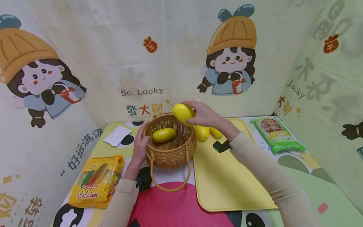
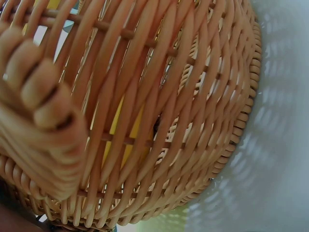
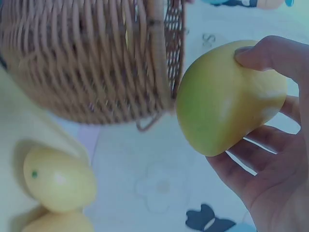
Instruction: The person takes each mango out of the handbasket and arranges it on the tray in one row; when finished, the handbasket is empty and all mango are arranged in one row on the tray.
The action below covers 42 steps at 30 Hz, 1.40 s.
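Note:
My right hand (image 1: 206, 114) grips a yellow mango (image 1: 182, 113) over the right rear rim of a brown wicker basket (image 1: 170, 157). In the right wrist view, thumb and fingers wrap the mango (image 3: 227, 101), which has a greenish side, close beside the basket wall (image 3: 91, 63). At the basket's left side, my left hand (image 1: 140, 146) holds the rim with the thumb over it. Another yellow mango (image 1: 164, 135) lies inside the basket, its yellow showing through the weave in the left wrist view. The basket's handle (image 1: 170, 190) hangs down at the front.
Right of the basket lies a yellow tray (image 1: 227, 183), with mangoes (image 1: 202, 132) at its back left. An orange snack bag (image 1: 95, 181) is at the left, below a white packet (image 1: 117, 135). A green food packet (image 1: 276, 134) sits at the back right, near the wall.

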Motion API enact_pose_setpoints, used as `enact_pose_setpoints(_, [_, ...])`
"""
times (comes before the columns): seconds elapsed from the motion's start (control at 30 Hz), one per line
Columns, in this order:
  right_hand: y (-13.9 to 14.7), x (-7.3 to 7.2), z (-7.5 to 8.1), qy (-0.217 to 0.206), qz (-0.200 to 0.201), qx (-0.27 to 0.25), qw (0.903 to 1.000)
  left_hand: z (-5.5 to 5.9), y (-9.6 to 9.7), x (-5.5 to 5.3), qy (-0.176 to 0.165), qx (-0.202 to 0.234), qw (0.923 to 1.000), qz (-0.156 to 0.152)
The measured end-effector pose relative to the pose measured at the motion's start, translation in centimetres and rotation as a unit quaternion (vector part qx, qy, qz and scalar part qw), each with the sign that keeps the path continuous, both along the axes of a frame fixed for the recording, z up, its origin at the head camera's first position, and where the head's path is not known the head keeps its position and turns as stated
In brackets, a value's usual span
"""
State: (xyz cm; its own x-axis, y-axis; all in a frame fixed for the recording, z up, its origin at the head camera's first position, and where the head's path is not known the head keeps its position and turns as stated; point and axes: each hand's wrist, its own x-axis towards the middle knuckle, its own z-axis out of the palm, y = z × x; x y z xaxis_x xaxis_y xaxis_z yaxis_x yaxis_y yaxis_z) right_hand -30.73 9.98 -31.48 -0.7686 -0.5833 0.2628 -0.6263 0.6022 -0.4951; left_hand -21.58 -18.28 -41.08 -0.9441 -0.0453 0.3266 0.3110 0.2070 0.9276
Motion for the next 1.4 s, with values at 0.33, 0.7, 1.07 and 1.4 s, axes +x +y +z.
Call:
enact_pose_setpoints(0.33, [3.7,-1.7,-1.7,0.001,-0.058,0.003,0.9983,0.2,0.0,0.1,-0.004,0.002,1.0000,0.003])
enact_pose_setpoints(0.7, [7.8,-3.3,-3.2,-0.022,-0.146,-0.009,0.9890,-0.3,-0.1,-0.3,-0.001,-0.005,0.9999,0.009])
enact_pose_setpoints(1.07, [11.5,-4.2,-6.0,-0.045,-0.200,-0.007,0.9789,-3.1,-0.8,-2.1,0.004,-0.001,0.9998,0.021])
enact_pose_setpoints(1.4, [14.1,-4.6,-9.1,-0.060,-0.237,-0.009,0.9696,-3.2,-0.5,-2.1,0.018,-0.011,0.9993,0.030])
